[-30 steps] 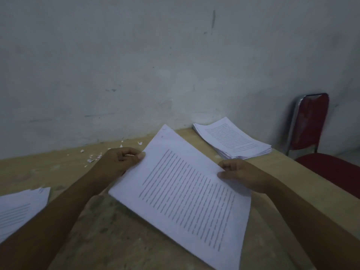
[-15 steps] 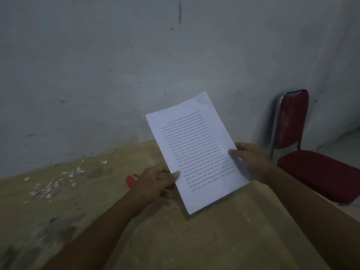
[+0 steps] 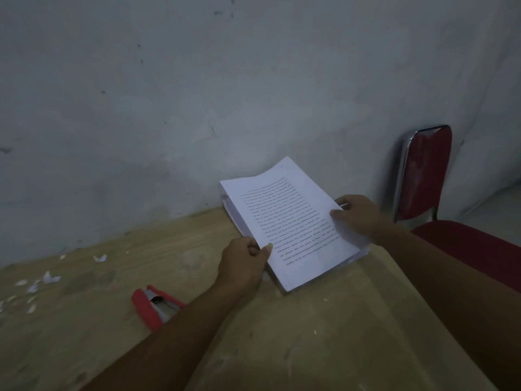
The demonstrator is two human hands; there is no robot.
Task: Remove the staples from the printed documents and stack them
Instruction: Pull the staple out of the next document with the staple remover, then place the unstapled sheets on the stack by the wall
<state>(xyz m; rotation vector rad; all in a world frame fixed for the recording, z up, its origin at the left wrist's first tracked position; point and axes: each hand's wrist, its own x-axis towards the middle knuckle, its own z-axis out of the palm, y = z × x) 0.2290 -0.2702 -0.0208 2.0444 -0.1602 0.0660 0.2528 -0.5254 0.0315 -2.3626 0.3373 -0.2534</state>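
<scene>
Doc (image 3: 290, 221) centre-right of frame, on or just above stack (image 3: 229, 211); long axis upper left to lower right. L hand (image 3: 244, 263) pinches its lower-left edge, R hand (image 3: 358, 215) grips right edge. Next, prob.: square w/ stack.

Staple remover (image 3: 153, 306) on table (image 3: 310, 348), left of paper stack (image 3: 293, 224); chair (image 3: 423, 176) right.
</scene>
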